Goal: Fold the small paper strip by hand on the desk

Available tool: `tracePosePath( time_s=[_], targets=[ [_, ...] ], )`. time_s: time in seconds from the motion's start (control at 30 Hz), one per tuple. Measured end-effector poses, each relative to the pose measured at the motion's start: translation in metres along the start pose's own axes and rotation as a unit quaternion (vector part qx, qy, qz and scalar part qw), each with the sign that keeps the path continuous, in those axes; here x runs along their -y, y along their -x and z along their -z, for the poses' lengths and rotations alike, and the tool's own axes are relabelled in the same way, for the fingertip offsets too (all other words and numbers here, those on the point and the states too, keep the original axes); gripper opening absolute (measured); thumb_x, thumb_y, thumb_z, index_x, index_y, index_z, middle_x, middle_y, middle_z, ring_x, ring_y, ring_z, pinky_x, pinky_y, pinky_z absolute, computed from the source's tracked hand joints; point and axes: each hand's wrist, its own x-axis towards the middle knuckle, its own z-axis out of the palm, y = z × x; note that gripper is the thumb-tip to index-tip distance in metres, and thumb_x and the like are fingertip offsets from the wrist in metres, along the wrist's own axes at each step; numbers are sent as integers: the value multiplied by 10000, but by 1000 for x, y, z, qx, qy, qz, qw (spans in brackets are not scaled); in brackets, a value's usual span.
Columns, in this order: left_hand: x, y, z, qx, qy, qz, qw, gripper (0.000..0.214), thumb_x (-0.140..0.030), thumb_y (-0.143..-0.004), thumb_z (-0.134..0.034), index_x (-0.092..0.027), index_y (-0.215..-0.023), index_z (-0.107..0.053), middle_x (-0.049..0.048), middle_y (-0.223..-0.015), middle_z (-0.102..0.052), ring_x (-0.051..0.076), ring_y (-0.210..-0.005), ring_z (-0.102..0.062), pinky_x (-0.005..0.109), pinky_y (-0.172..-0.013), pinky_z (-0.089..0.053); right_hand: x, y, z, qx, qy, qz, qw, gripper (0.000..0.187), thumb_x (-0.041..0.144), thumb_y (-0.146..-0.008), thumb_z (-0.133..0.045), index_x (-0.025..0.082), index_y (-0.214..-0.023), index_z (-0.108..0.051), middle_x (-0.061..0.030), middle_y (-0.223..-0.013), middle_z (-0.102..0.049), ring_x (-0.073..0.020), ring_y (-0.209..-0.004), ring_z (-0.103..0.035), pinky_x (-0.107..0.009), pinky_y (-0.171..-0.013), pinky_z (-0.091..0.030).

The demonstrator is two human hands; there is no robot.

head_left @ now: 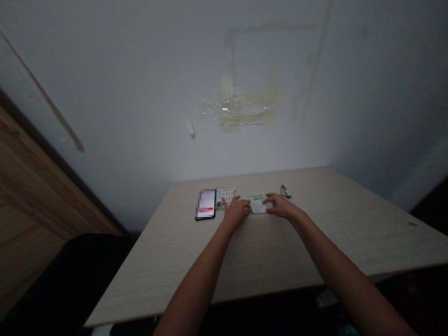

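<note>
A small white and green printed card (258, 205) lies on the table between my two hands. My left hand (235, 213) has its fingers spread. Some of its fingertips reach the card's left edge, while others lie over a colourful printed leaflet (227, 193) on the left. From the other side, my right hand (282, 206) rests at the card's right edge, fingers curved and apart. Whether its fingertips press on the card or only touch it is too small to tell. A phone (206, 204) with a lit screen lies left of the leaflet.
Behind my right hand lies a small crumpled wrapper (285, 191). The pale wooden table (280, 261) meets a grey wall (147, 93) with peeling clear tape (241, 109). A dark chair-like shape (80, 275) stands at the left, near a wooden panel (31, 186).
</note>
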Motion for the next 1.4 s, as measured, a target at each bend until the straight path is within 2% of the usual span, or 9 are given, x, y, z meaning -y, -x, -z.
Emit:
tracePosePath(
  time_s=[0.3,0.47,0.63,0.9,1.4],
  targets=[
    [1,1,-3,-23,18,-7,1000,259,-400,-940,-476,-389,-1143,-635,-41,-1304,-638,273,-1379,-366,795,-1039,87,-6,4,-1,-1,-19,17,1000,419,185,-689,-758,182,-1105,-711,-152,-1425,-485,-275,-1307,-479,-396,-1117,-321],
    [2,4,-5,-32,11,-20,999,298,-395,-949,-451,-379,-1202,-609,-13,-1298,-641,275,-1392,-340,772,-1056,99,-1,7,-5,-36,-11,31,999,352,151,-717,-705,170,-1069,-711,-140,-1370,-543,-252,-1277,-505,-396,-1111,-335],
    [2,6,-6,-43,10,-20,999,275,-375,-944,-474,-361,-1182,-610,-14,-1281,-650,265,-1389,-346,770,-1062,94,6,7,-10,-64,-11,65,996,297,107,-736,-631,158,-1019,-708,-128,-1339,-580,-241,-1255,-518,-392,-1106,-349],
    [2,8,-4,-65,17,-20,998,209,-382,-921,-521,-327,-1083,-642,-12,-1224,-671,264,-1339,-400,766,-1078,44,3,5,-15,-66,-1,87,994,421,115,-753,-613,170,-1167,-672,-114,-1365,-572,-228,-1275,-510,-390,-1113,-354],
    [-1,7,-3,-41,-9,-7,999,251,-450,-922,-514,-348,-1115,-639,-19,-1321,-619,278,-1366,-358,769,-1077,17,9,6,-12,-63,4,98,993,370,161,-805,-599,199,-1162,-690,-77,-1319,-619,-230,-1240,-536,-401,-1105,-359]
  ],
)
